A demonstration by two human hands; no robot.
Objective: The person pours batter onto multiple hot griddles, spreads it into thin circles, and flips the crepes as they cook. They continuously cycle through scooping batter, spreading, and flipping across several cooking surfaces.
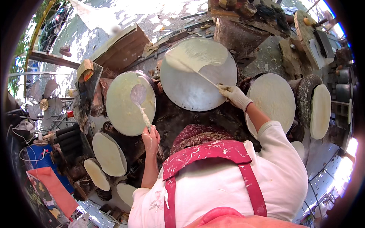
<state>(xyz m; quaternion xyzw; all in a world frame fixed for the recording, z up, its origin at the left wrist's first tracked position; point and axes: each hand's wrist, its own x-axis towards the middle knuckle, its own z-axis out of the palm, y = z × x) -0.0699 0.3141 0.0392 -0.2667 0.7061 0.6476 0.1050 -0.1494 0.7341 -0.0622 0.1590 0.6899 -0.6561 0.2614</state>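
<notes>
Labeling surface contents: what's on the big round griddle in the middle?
On the griddle: a pale batter layer covers its far part, with a spreader held by the gloved right hand lying across it. The near part is bare metal. The surface under the batter is hidden.

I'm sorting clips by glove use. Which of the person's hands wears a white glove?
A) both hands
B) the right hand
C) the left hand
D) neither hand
B: the right hand wears a white glove and holds a thin stick over the grey round griddle, while the left hand is bare.
</notes>
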